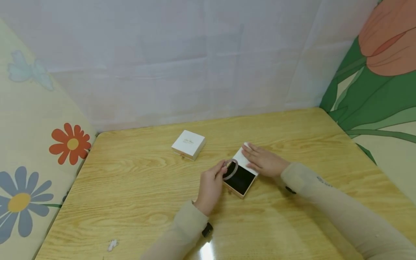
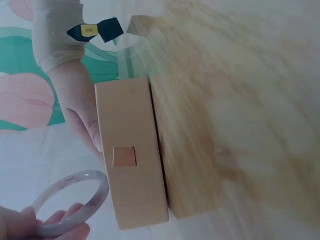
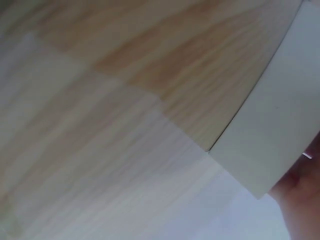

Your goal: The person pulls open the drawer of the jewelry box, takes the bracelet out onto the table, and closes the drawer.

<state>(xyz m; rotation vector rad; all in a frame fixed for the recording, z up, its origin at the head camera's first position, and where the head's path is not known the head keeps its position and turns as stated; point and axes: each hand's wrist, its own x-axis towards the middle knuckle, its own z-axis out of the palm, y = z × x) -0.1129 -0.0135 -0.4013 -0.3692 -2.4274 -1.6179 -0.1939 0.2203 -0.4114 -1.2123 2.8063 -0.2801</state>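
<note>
My left hand (image 1: 209,187) pinches a pale, translucent bangle (image 1: 237,167) between thumb and fingers, tilted above a jewellery box. The box's drawer (image 1: 240,180) is slid out toward me and shows a black lining. Its white sleeve (image 1: 241,157) lies behind, under my right hand (image 1: 266,162), whose straight fingers rest across the top. In the left wrist view the bangle (image 2: 102,192) overlaps the edge of the peach drawer front (image 2: 132,120), which has a small pull tab (image 2: 124,156). The right wrist view has the sleeve's white side (image 3: 270,115) on the wood.
A second white box (image 1: 188,143), closed, with gold lettering on top, stands farther back to the left. A small whitish scrap (image 1: 112,245) lies near the table's front left. The wooden table (image 1: 136,187) meets a white cloth (image 1: 195,72) behind and flower-printed panels at both sides.
</note>
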